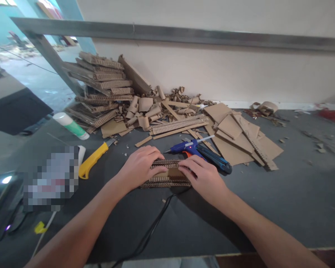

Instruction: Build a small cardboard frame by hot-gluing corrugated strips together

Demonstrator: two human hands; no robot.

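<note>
While the left hand [141,165] pinches the left end of a ridged strip [167,163] between thumb and fingers, the right hand [205,178] pinches its right end. The strip runs along the far edge of a cardboard piece [171,173] lying on the desk [296,212], with a blue glue gun [194,146] and a dark knife [216,160] just beyond.

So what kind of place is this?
Probably a makeshift craft workbench for cardboard: a dark tabletop with a blue glue gun, a yellow cutter, and a stack of corrugated cardboard pieces at the back left.
</note>
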